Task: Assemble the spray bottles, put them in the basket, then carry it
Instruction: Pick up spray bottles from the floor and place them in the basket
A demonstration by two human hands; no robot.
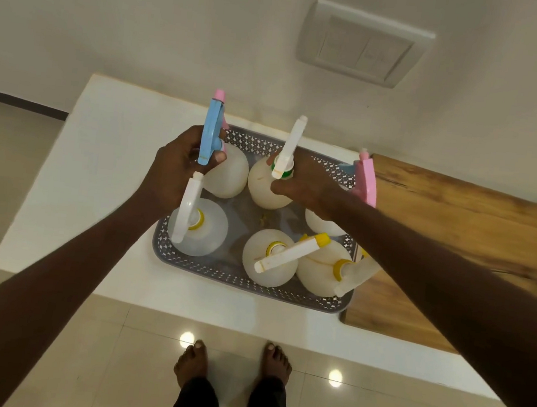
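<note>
Both hands are held over the grey basket (245,281) on the white counter (98,157). Six spray bottles are seen standing inside, all capped. Nearest stand three white-headed ones; farther back, the blue-headed bottle (210,136) is gripped at its trigger by the left hand (181,163), and the white-headed bottle (272,183) is clasped at its shoulder by the right hand (306,182). Loading appears nearly finished; next, both bottles would be released and the basket's rim grasped for carrying.

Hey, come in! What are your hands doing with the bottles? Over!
Left hand grips blue sprayer. Right hand holds green-collared bottle. Six bottles in basket, on white counter. Nothing in the way.
</note>
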